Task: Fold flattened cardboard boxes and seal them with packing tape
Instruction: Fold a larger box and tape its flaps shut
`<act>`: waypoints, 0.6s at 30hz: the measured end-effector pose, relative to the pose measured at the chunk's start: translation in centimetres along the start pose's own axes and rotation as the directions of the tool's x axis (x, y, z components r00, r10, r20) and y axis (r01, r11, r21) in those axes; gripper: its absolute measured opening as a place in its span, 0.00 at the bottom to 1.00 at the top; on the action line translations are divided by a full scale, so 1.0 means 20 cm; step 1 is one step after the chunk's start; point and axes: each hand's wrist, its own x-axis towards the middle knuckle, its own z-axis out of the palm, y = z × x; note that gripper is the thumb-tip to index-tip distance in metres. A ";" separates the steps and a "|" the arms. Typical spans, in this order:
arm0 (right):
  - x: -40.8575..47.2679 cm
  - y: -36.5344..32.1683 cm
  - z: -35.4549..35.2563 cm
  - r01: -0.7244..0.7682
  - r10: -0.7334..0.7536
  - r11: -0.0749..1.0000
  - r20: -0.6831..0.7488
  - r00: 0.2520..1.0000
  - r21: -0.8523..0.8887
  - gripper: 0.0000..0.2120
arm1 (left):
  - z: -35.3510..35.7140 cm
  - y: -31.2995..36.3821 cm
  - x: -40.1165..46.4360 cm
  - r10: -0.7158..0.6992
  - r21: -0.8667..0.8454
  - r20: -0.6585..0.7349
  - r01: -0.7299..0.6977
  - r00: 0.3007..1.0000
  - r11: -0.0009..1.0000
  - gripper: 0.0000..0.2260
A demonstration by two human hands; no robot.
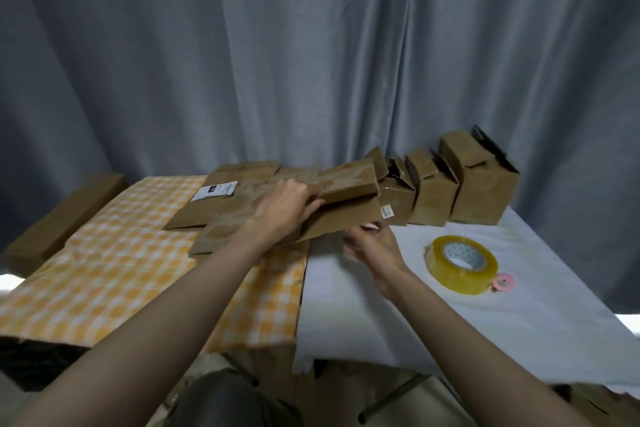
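Observation:
A partly opened brown cardboard box [346, 198] is lifted above the table's middle. My left hand [284, 208] grips its left side, fingers curled round the edge. My right hand [374, 246] is just under the box's lower right flap, blurred, with its fingertips at the flap's edge. Under the box lies a pile of flattened boxes [221, 211] on the yellow checked cloth [114, 263]. A roll of clear packing tape [462, 263] lies flat on the white cloth [415, 315] to the right.
Three folded boxes [481, 184] stand in a row at the back right. A long brown box [65, 215] lies at the far left edge. A small pink disc [504, 282] sits beside the tape. A grey curtain hangs behind the table.

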 end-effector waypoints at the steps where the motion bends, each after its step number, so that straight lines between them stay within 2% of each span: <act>1: -0.03 0.00 0.03 -0.012 0.012 1.000 -0.004 1.000 -0.015 0.24 | -0.03 0.02 0.02 0.007 -0.008 -0.007 -0.007 1.000 1.000 0.12; 7: -0.06 -0.26 0.16 0.083 -0.082 0.996 -0.036 0.996 0.039 0.25 | -0.30 0.17 0.12 0.075 0.046 -0.040 -0.074 0.996 0.996 0.11; 10: -0.10 -0.44 0.17 0.152 -0.150 0.988 -0.106 0.983 0.016 0.17 | -0.47 0.22 0.15 0.093 0.041 -0.115 -0.089 0.989 0.995 0.11; 12: -0.17 -0.57 0.14 0.253 -0.277 0.957 -0.188 0.942 -0.142 0.10 | -0.58 0.24 0.16 0.090 0.021 -0.167 -0.087 0.982 0.996 0.10; 13: -0.20 -0.63 0.11 0.307 -0.370 0.913 -0.225 0.902 -0.270 0.04 | -0.64 0.24 0.16 0.076 -0.004 -0.195 -0.078 0.978 0.997 0.10; 14: -0.24 -0.70 0.07 0.353 -0.460 0.856 -0.247 0.853 -0.377 0.03 | -0.70 0.25 0.17 0.054 -0.033 -0.222 -0.062 0.974 0.998 0.10; 16: -0.28 -0.82 -0.01 0.395 -0.584 0.759 -0.273 0.764 -0.518 0.12 | -0.81 0.26 0.18 0.017 -0.066 -0.267 -0.036 0.964 0.997 0.11; 18: -0.30 -0.94 -0.07 0.405 -0.646 0.702 -0.284 0.709 -0.586 0.13 | -0.92 0.27 0.20 0.010 -0.069 -0.300 -0.032 0.954 0.997 0.11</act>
